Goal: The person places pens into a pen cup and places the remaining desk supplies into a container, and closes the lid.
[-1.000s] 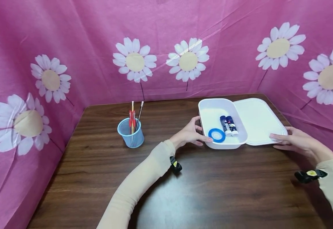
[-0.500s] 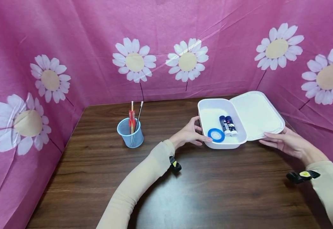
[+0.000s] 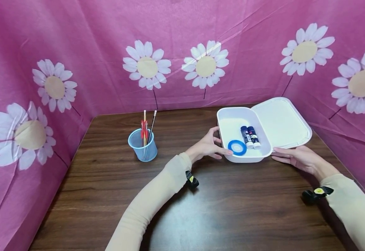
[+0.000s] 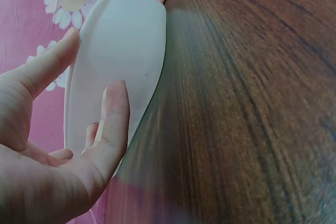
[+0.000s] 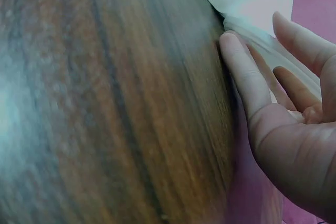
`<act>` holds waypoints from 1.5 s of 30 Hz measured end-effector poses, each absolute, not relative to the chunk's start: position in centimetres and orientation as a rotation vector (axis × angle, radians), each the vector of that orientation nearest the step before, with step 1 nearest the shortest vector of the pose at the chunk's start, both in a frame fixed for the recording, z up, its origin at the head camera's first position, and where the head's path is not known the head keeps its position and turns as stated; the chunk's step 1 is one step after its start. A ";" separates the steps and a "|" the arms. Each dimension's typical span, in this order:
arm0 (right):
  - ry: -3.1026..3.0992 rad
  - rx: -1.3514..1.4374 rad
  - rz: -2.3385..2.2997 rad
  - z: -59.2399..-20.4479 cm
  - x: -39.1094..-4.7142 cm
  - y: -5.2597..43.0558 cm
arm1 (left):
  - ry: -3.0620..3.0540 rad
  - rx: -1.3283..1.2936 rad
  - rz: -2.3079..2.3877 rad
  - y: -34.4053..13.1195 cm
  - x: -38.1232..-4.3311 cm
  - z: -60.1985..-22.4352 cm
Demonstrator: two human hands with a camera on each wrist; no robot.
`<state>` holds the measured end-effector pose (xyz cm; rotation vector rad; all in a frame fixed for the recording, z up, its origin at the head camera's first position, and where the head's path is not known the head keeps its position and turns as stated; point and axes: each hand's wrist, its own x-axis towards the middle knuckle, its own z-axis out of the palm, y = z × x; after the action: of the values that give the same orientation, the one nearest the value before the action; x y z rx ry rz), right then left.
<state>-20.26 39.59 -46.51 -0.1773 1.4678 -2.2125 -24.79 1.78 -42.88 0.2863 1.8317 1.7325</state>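
An open white plastic box (image 3: 248, 160) with a hinged lid (image 3: 279, 122) stands at the table's back right. The lid is folded out to the right and tilted up at its far side. Inside the box lie a blue roll of tape (image 3: 234, 143) and two dark blue glue sticks (image 3: 252, 136) with white ends. My left hand (image 3: 207, 144) holds the box's left front corner, thumb at the rim and fingers along the wall. My right hand (image 3: 301, 158) holds the lid's front edge near the hinge, thumb above and fingers beneath.
A light blue mesh pen cup (image 3: 147, 153) with pencils and red pens stands left of the box on the brown wooden table (image 3: 226, 209). A pink cloth (image 3: 107, 52) with daisies hangs close behind and along both sides.
My right hand has slid left along the lid's front edge, from its outer corner toward the hinge. The lid's far side has risen. My left hand and the box stay put.
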 end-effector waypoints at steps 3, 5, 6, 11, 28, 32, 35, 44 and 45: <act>1.468 -0.168 -2.220 -46.4 -20.3 39.4 | 1.831 0.283 1.732 1.7 -24.8 -42.9; 1.474 -0.179 -2.218 -46.2 -20.3 39.3 | 1.829 0.283 1.732 1.6 -24.9 -42.9; 1.474 -0.187 -2.219 -46.2 -20.4 39.3 | 1.828 0.281 1.731 1.6 -24.9 -42.9; 1.420 -0.248 -2.232 -45.7 -20.4 39.7 | 1.829 0.278 1.732 1.6 -25.0 -42.9; 1.149 -0.302 -2.379 -44.9 -19.9 41.3 | 1.857 0.292 1.711 1.5 -24.8 -42.8; 1.295 -0.272 -2.389 -44.7 -19.8 41.2 | 1.864 0.299 1.707 1.5 -24.8 -42.8; 1.356 -0.242 -2.397 -44.5 -19.6 41.1 | 1.875 0.306 1.701 1.5 -24.8 -42.7; 1.288 -0.216 -2.513 -43.4 -19.1 40.5 | 2.010 0.342 1.626 1.7 -24.7 -42.3; 1.288 -0.224 -2.524 -43.3 -19.0 40.5 | 2.059 0.357 1.602 1.7 -24.7 -42.2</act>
<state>-19.00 40.45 -43.31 -0.2238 1.2876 -2.5244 -24.71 1.71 -42.18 0.3565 2.0592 1.6021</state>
